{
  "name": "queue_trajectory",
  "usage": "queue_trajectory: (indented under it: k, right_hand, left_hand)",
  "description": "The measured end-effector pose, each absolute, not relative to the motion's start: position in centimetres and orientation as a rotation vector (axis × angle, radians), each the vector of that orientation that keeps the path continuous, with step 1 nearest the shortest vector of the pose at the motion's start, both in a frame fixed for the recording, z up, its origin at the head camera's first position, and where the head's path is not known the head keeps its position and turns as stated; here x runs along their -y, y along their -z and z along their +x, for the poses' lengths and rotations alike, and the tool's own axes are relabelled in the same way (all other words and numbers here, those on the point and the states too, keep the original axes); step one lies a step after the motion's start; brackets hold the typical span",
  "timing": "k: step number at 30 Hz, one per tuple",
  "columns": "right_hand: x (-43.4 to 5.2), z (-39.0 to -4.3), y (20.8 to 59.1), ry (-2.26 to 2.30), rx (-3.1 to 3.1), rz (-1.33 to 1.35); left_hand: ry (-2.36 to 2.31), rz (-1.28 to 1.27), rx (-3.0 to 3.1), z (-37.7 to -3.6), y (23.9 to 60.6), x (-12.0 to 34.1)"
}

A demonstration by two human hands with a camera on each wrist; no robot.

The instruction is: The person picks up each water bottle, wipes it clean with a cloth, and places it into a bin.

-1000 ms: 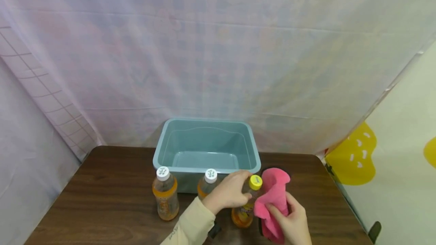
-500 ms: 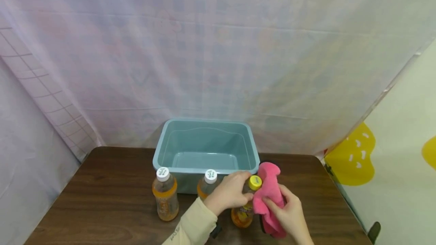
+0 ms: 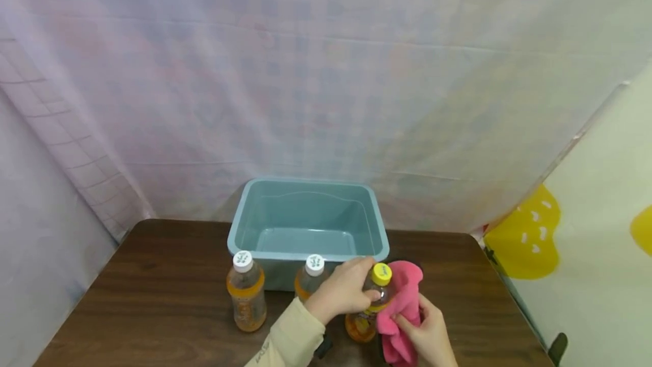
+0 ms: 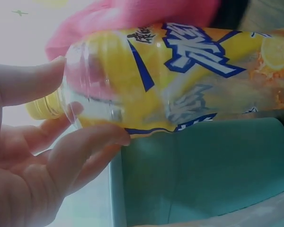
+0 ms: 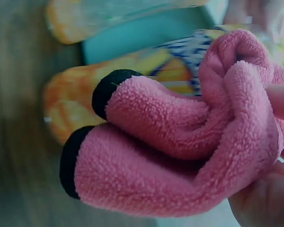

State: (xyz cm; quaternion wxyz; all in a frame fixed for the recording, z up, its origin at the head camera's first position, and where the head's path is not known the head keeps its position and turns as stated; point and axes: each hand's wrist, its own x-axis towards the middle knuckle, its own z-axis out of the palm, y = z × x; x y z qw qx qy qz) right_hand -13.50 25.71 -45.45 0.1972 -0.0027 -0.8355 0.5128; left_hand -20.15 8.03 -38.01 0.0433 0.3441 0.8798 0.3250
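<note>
Left hand (image 3: 343, 289): on my head feed, the thumb and fingers close around the upper part of the yellow-capped bottle (image 3: 359, 328); I'd judge that high hold steadies it and leaves the body free.
Right hand (image 3: 430, 333): pinches the pink cloth (image 3: 402, 310), bunched against the bottle's right side, probably gathered up so it stays manageable.
Yellow-capped bottle: on the brown table (image 3: 148, 282), before the right end of the blue tub (image 3: 311, 255), likely set there within easy reach of both hands.
White-capped bottles: the left one (image 3: 248, 306) stands upright, well apart from the hands; the middle one (image 3: 308, 284) is partly hidden by the left wrist.
Bottle neck, left wrist feed: thumb on one side, fingers on the other, a narrow grip just below the cap; pink shows behind the clear shoulder.
Cloth folds, right wrist feed: two dark-edged folds hang beside the bottle; I see only part of the gripping fingers, so I cannot tell how tightly they press.
</note>
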Motion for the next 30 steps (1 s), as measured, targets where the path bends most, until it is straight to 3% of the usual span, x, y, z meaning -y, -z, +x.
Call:
queue_trajectory:
  k: [17,30]
  right_hand:
    - [-25.1,-13.9,51.6,-1.245,2.651,-0.189]
    - [-24.5,-13.0,49.7,-1.288,2.401,-0.081]
  left_hand:
    - [-0.999,0.991,-2.646,-20.0,38.0,-7.9]
    - [-0.994,0.989,-2.637,-20.2,37.8,-8.0]
